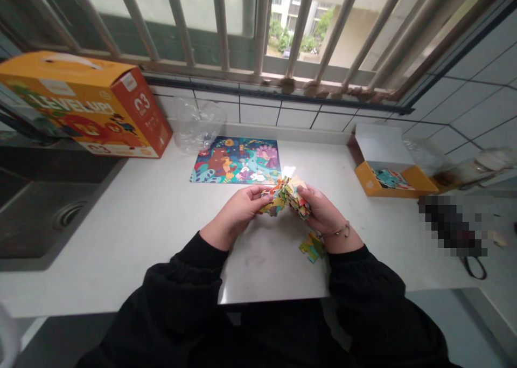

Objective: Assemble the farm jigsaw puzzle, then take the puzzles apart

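The jigsaw pieces (299,200), just in front of the animal picture sheet (238,161), should handle as light, stiff card with bendable tabs; grip flat faces. The left hand (242,209) pinches some, the right hand (322,206) clasps a thicker stack; overlap prevents counting. Sheet: 1; "LEVEL UP!" carton (91,106) to its left: 1; open orange box (365,182) to its right: 1.

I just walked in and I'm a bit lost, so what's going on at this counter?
Someone's left hand and right hand each hold colourful puzzle pieces, close together above the white counter. At least one loose piece lies just below the right hand. Beyond the hands, a picture sheet lies flat, and off to the right an open orange box holds what look like more pieces.
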Tool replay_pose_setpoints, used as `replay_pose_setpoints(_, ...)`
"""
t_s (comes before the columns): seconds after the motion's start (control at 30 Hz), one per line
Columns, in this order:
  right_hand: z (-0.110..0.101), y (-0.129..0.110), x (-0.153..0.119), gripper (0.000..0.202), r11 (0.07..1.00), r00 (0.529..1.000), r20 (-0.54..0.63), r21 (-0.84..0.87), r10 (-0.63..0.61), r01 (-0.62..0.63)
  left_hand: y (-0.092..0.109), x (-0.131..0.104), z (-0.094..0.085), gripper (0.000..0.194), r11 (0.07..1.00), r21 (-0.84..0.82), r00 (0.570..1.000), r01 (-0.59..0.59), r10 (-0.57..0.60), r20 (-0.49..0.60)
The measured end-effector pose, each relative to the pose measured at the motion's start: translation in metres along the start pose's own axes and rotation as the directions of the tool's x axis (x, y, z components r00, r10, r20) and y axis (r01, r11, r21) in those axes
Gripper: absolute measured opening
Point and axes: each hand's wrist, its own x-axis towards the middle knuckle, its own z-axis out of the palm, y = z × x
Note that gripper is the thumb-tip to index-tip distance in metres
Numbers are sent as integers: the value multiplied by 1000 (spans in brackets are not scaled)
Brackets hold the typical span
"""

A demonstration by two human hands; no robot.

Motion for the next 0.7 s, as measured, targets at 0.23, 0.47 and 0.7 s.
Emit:
replay_pose_setpoints(0.23,0,-2,-2,52,999,995,-96,20,-27,29,5,-3,0,49,992,127,1000,3,-4,12)
replay_pose_setpoints(0.47,7,-2,-7,61,998,988,-142,-36,-63,58,9,-3,-1,37,953,301,985,-40,88,-148)
replay_pose_setpoints(0.7,8,-4,-7,59,998,994,-94,-5,-59,59,14,-7,0,40,965,257,986,-61,98,-136)
